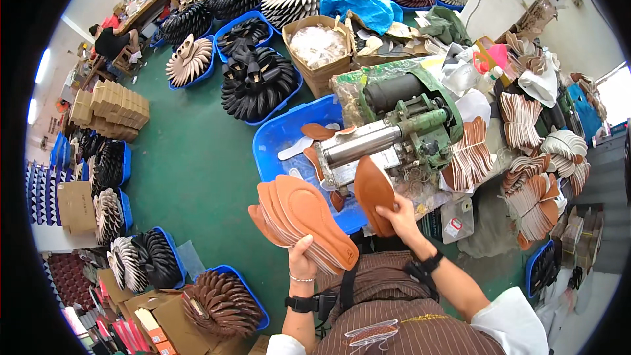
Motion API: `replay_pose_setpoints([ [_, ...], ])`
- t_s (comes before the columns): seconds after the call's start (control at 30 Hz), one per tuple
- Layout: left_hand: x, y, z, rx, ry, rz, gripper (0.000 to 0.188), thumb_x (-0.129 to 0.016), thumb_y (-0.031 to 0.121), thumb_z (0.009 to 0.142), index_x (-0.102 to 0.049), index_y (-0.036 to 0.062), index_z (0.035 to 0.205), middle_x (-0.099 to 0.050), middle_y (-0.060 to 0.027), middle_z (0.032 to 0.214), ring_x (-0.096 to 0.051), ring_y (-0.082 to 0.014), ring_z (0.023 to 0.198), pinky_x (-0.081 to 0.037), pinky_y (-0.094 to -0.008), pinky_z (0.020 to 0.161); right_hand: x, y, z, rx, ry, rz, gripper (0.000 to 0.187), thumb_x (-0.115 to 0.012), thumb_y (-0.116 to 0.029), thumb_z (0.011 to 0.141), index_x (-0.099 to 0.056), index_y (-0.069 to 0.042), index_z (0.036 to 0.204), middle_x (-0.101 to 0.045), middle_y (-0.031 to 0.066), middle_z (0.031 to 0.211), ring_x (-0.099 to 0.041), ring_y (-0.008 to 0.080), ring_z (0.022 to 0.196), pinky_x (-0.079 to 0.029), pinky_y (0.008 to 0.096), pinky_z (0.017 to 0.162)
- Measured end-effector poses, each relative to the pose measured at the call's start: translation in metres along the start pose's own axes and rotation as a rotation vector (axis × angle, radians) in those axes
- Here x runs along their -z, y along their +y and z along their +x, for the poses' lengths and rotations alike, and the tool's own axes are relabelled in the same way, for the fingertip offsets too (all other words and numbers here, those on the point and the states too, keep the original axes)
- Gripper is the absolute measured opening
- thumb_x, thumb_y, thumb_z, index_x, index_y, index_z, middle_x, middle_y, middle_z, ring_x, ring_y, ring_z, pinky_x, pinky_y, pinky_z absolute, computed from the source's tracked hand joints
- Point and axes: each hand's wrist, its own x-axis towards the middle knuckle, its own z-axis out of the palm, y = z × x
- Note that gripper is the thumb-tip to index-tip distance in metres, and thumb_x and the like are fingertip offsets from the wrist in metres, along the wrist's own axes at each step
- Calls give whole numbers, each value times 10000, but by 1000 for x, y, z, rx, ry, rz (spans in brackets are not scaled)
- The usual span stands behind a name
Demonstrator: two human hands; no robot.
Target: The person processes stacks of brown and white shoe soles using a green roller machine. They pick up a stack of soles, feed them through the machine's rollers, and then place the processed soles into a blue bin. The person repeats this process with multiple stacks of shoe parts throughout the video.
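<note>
My left hand (302,261) is closed on a fanned stack of tan insoles (299,210) with pale edges, held over the near side of a blue tub (266,148). In my right hand (399,218), a single tan insole (373,190) stands tilted with its broad face toward the left. It is just in front of a green machine (430,115) with a shiny metal roller (361,144). Under the roller, several loose insoles, tan and white, lie in the tub. The fingers behind the stack are hidden.
Bundled insoles (470,151) stand on the bench right of the machine. A cardboard box (319,49) with a clear bag sits behind the tub. Blue tubs of fanned shoe parts (259,85) line the green floor (177,151). A person in black (112,43) sits far left.
</note>
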Motion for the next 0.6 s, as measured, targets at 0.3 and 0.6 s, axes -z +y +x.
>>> replay_pose_setpoints([
  [0.3, -6, -2, 2, 25, -28, 55, 552, -583, 24, 750, -417, -9, 1276, -535, -129, 1215, -534, -283, 1122, -435, -410, 981, -19, -31, -2, -228, -45, 295, 352, -613, 10, 838, -531, 24, 1180, -651, 104, 1000, -644, 159, 867, -524, 281, 745],
  [0.6, -38, -18, 6, 8, -10, 220, 440, -635, -12, 785, -496, -32, 1202, -577, -102, 1141, -575, -183, 1012, -470, -319, 888, -57, -58, -11, -215, -493, 276, 479, -626, -203, 892, -453, 37, 1269, -568, 116, 1193, -529, 132, 1075, -423, 303, 933],
])
